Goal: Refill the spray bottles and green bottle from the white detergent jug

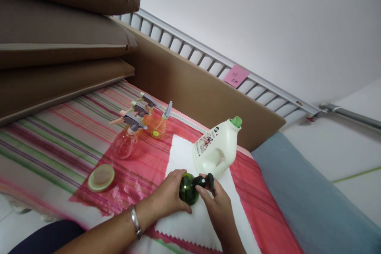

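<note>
A round green see-through pump bottle (187,191) stands on a white cloth (205,224) with zigzag edges. My left hand (169,192), a silver bangle on its wrist, is wrapped round the bottle's body. At the bottle's neck, the black pump head (205,181) is pinched between the thumb and fingers of my right hand (216,202). Just behind both hands is a large cream jug (218,149) with a green cap and a printed label. The bottle's base is partly hidden by my left hand.
Several spray bottles (125,143) with grey triggers stand at the left on red film. A pale green lid (101,177) lies nearer me. Behind are a brown board (190,83) and a radiator with a pink note (236,76); stacked cushions (59,27) rise at left.
</note>
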Tool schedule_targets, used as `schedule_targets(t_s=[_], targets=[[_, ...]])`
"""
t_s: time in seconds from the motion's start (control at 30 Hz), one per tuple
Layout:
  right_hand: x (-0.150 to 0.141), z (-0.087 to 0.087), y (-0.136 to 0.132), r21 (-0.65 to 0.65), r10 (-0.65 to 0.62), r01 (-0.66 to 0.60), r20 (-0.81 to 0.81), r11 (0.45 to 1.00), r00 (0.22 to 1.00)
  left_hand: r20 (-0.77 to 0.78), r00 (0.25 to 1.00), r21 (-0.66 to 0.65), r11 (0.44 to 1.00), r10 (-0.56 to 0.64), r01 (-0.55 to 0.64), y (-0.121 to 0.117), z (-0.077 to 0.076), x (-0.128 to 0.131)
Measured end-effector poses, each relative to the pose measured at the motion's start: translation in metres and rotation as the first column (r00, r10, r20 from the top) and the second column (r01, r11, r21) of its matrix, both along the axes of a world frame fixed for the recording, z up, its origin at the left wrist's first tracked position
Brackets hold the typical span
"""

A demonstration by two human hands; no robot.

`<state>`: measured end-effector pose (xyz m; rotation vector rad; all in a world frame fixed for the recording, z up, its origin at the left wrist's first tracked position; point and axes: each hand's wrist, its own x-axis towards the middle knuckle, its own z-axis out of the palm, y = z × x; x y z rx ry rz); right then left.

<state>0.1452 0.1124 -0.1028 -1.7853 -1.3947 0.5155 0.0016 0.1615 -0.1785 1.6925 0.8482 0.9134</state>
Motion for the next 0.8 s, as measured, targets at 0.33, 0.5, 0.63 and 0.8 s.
schedule_targets(t_s=[0.33,0.5,0.63,0.8], targets=[[0.002,-0.004,-0.005,-0.064,0.026,-0.047,-0.299,0.997,0.954,0.004,1.000,-0.003,1.000,-0.004,0.004,0.000,0.002,0.000],[0.006,-0.008,-0.003,-0.081,0.004,-0.022,-0.225,0.996,0.974,0.006,1.000,0.009,1.000,-0.014,0.013,-0.001,0.003,0.000],[0.007,-0.010,-0.002,-0.054,0.040,-0.058,-0.278,0.997,0.960,-0.009,1.000,0.007,1.000,-0.014,0.014,0.000,0.002,-0.001],[0.006,-0.011,0.001,-0.047,-0.006,-0.004,-0.215,0.999,0.977,-0.017,1.000,0.010,1.000,-0.006,0.006,0.000,-0.001,0.000]])
